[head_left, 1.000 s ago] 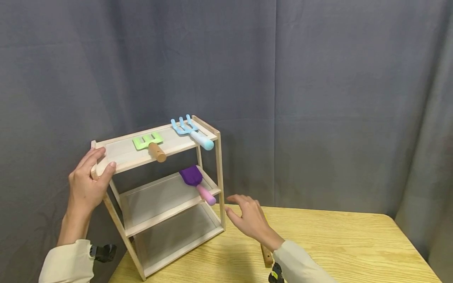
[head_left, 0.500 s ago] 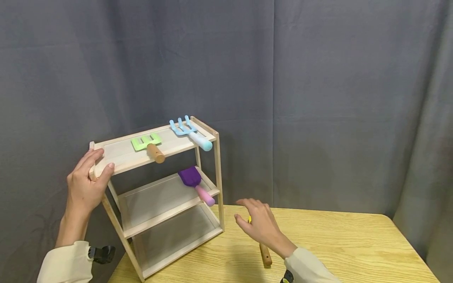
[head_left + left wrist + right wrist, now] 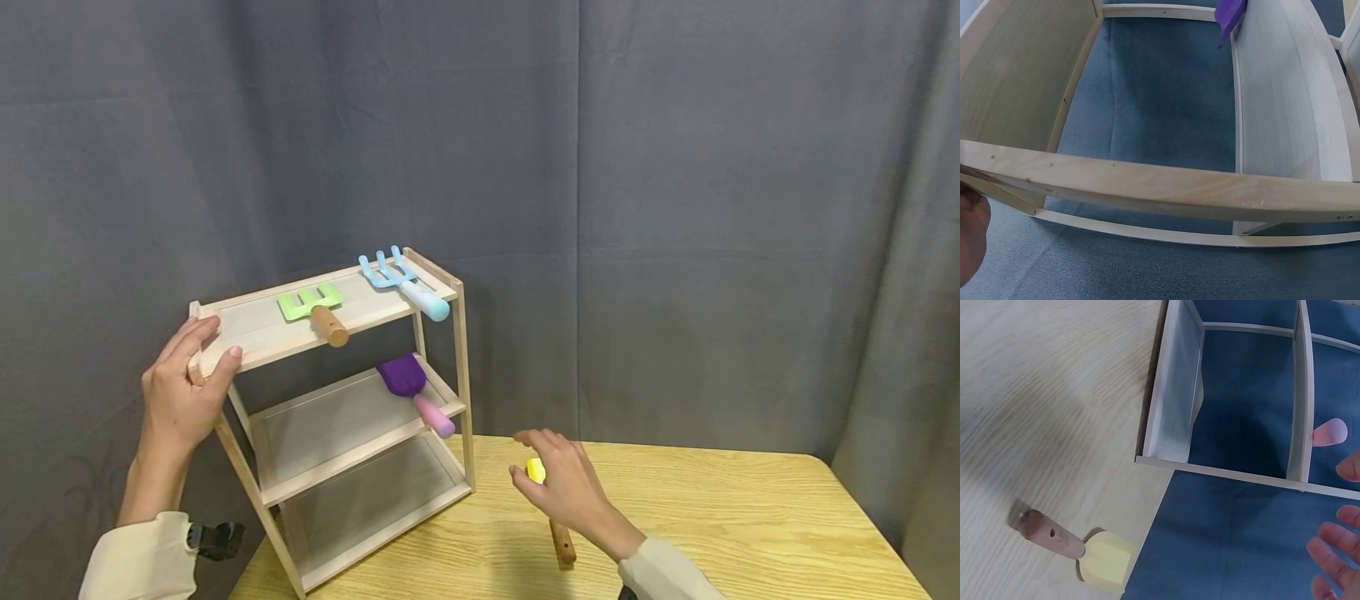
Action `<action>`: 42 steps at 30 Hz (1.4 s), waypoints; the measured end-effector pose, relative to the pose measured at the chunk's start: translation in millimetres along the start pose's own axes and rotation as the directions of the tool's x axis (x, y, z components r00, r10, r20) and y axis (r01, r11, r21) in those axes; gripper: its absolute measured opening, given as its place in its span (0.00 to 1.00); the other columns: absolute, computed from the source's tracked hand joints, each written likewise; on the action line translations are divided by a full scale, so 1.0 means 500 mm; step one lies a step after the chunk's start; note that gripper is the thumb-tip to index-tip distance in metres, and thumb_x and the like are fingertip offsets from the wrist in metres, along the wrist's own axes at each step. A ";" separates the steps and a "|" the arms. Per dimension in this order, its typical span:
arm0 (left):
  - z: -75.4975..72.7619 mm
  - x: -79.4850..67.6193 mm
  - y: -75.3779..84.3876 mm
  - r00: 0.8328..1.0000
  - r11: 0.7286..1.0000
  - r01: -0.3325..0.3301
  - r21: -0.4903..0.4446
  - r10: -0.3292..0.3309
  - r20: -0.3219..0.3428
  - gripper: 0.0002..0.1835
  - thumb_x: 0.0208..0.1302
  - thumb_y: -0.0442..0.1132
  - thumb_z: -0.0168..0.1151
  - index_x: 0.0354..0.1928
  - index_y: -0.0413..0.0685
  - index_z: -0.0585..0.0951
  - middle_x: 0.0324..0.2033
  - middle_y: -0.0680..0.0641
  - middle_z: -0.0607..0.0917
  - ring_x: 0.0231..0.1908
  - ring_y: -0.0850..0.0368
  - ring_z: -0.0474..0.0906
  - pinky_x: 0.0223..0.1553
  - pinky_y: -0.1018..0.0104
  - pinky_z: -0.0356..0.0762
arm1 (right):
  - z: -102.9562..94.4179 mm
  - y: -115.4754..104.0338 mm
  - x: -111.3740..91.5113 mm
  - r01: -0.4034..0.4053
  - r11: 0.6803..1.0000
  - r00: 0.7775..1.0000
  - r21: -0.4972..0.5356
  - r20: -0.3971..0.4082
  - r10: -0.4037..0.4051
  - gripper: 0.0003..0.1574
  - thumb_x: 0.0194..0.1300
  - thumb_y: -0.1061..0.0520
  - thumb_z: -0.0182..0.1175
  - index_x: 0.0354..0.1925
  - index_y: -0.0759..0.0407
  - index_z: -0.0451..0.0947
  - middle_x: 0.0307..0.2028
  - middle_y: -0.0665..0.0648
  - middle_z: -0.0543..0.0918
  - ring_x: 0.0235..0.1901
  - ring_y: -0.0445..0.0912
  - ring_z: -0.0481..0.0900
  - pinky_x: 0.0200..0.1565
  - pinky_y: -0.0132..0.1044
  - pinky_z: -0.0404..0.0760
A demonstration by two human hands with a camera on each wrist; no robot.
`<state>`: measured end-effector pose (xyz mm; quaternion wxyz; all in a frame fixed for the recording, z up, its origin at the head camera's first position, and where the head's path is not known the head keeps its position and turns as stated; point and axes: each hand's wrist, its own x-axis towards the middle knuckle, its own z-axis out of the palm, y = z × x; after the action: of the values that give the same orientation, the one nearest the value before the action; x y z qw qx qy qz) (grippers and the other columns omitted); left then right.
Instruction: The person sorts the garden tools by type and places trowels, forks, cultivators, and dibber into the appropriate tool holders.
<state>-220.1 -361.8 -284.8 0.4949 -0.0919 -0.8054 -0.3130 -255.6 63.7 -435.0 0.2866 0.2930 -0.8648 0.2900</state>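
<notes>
My left hand grips the left end of the top tier of a three-tier wooden shelf rack, thumb at the front edge. A green hand fork with a wooden handle and a light blue hand fork lie on that tier. On the middle tier rests a purple toy shovel, its pink handle jutting past the front rail. My right hand hovers right of the rack with fingers loosely spread, holding nothing. Beneath it a yellow trowel with a wooden handle lies on the table, partly hidden in the head view.
The rack stands at an angle on the left of a wood-grain table. Grey curtain hangs behind the table and at both sides. The table's rounded back right corner shows in the head view.
My right hand has moved right and slightly down, away from the rack, and the trowel's yellow blade has come into sight. My left hand keeps its hold; the tools lie where they were.
</notes>
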 end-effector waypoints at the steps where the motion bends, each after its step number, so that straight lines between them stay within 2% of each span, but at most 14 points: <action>1: 0.000 0.000 0.000 1.000 1.000 0.001 0.000 -0.001 0.000 0.25 0.58 0.40 0.65 0.57 0.35 0.79 0.58 0.35 0.77 0.64 0.45 0.67 0.63 0.69 0.58 | 0.000 0.001 -0.002 -0.002 1.000 1.000 0.000 -0.002 0.002 0.21 0.54 0.52 0.67 0.47 0.56 0.81 0.40 0.52 0.84 0.40 0.48 0.82 0.40 0.49 0.75; 12: -0.001 0.000 0.002 1.000 1.000 -0.005 -0.002 0.005 -0.003 0.25 0.58 0.40 0.64 0.57 0.34 0.79 0.58 0.34 0.77 0.64 0.45 0.67 0.62 0.71 0.58 | 0.002 0.011 -0.018 -0.047 0.999 0.999 0.007 -0.019 0.047 0.20 0.54 0.54 0.67 0.47 0.56 0.81 0.40 0.52 0.84 0.41 0.49 0.82 0.42 0.51 0.76; 19: 0.001 0.000 0.001 1.000 1.000 -0.011 0.000 0.011 -0.008 0.25 0.58 0.40 0.64 0.57 0.34 0.79 0.57 0.35 0.77 0.64 0.44 0.67 0.62 0.71 0.58 | -0.009 0.022 -0.027 -0.078 0.996 0.996 0.037 -0.028 0.079 0.20 0.54 0.57 0.68 0.47 0.59 0.81 0.40 0.54 0.84 0.38 0.51 0.83 0.37 0.47 0.80; 28: 0.001 0.001 0.002 1.000 1.000 -0.016 -0.006 0.016 -0.012 0.25 0.57 0.39 0.65 0.56 0.34 0.79 0.56 0.34 0.78 0.63 0.43 0.68 0.62 0.71 0.58 | -0.016 0.032 -0.044 -0.118 0.992 0.992 0.042 -0.034 0.119 0.21 0.52 0.58 0.69 0.46 0.59 0.81 0.40 0.54 0.84 0.38 0.49 0.82 0.36 0.44 0.80; 37: -0.001 0.000 0.000 1.000 1.000 -0.007 0.004 0.008 -0.006 0.25 0.58 0.39 0.65 0.57 0.35 0.79 0.57 0.35 0.77 0.64 0.45 0.67 0.62 0.71 0.58 | -0.016 0.040 -0.060 -0.186 0.979 0.981 0.086 -0.035 0.189 0.23 0.54 0.58 0.70 0.49 0.60 0.80 0.45 0.55 0.83 0.40 0.52 0.82 0.37 0.45 0.80; 42: -0.002 -0.001 0.001 1.000 1.000 0.002 0.013 -0.003 0.003 0.25 0.58 0.40 0.64 0.58 0.36 0.79 0.58 0.36 0.77 0.64 0.46 0.67 0.63 0.70 0.58 | -0.014 0.041 -0.073 -0.212 0.970 0.973 0.122 -0.066 0.221 0.24 0.54 0.59 0.69 0.50 0.62 0.79 0.45 0.57 0.83 0.40 0.52 0.82 0.38 0.47 0.80</action>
<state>-218.8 -361.9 -284.9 0.4938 -0.0881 -0.8084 -0.3081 -243.0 94.3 -461.5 0.2700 0.2009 -0.8617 0.3797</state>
